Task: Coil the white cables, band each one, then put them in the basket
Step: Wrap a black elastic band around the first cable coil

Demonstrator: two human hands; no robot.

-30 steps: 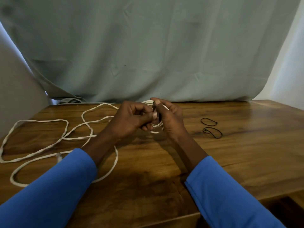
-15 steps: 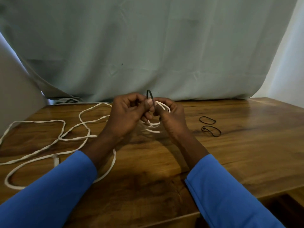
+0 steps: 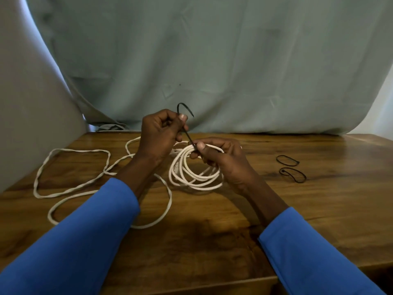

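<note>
Cable coil [image 3: 196,183] is gripped at its top by the curled right hand [image 3: 225,160], over the table [image 3: 319,209]. The black band [image 3: 188,135] is pinched and pulled taut by the left hand [image 3: 159,135], evidently for wrapping the bundle.

Curled left hand [image 3: 158,136] above right hand [image 3: 223,159]

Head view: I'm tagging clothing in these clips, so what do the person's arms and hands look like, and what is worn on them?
Both arms wear long, plain bright blue sleeves, the left sleeve and the right sleeve, with no print or markings visible. The cuffs stop short of the wrists. The left hand and right hand are bare: no gloves, and no watch shows.
</note>
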